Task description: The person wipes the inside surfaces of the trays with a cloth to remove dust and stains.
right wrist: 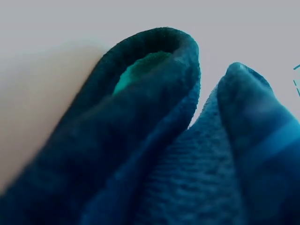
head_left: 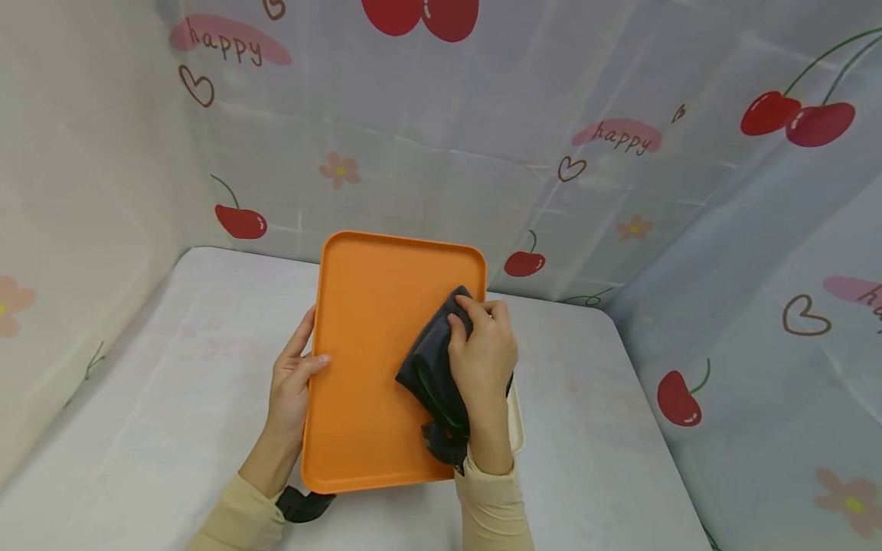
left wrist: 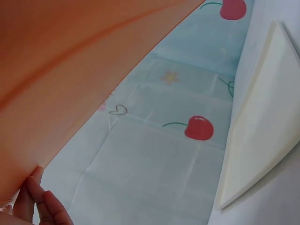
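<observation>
Left hand (head_left: 289, 386) grips orange tray (head_left: 365, 306) by edge — right hand (head_left: 488, 352) pinches dark cloth (head_left: 436, 358) over it.

The word "happy" is legible twice on the back sheet (head_left: 441, 115): on a left pink patch (head_left: 200, 34) and a right pink patch (head_left: 586, 136), above the table's (head_left: 579, 444) far corners. Beyond its right edge, a cut-off third (head_left: 844, 286) apparently begins "ha".
</observation>
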`<state>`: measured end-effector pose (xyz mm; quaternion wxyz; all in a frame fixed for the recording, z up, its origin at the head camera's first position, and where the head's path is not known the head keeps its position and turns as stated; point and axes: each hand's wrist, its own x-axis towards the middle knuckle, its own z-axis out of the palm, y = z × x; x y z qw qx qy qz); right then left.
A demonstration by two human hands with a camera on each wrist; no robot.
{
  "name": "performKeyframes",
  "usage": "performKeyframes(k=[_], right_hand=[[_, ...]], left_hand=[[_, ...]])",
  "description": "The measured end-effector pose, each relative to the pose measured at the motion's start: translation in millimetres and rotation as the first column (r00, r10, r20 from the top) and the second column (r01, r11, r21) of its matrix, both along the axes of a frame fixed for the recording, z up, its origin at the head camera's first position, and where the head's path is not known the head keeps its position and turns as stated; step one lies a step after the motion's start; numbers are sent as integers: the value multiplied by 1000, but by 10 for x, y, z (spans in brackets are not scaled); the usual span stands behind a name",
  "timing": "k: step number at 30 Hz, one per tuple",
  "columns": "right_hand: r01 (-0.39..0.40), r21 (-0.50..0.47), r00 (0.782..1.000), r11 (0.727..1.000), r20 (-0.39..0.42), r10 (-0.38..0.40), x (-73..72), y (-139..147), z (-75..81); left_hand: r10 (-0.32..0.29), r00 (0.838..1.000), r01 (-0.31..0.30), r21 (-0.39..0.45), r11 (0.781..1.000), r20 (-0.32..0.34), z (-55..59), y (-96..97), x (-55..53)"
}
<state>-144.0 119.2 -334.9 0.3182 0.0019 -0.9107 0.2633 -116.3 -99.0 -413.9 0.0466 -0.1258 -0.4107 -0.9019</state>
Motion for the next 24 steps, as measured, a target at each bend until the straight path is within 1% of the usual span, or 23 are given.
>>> performKeyframes(k=[6,12,18,24], right_hand=[[-38,26,999,999,-8,38,18,-117,-6],[-97,65,995,993,-15,99,45,-270,-22],[-158,113,986,981,-33,163,79,-415,-24],[-218,174,971,960,-58,231,107,-557,-17]], left_hand=[[8,1000,-8,-15,1000,5,1,2,-1],[12,1000,-11,-11,1000,22,8,11,2],[11,999,-11,-11,1000,30,8,20,4],[7,999,-6,-23,1000,37,-7,24,4]])
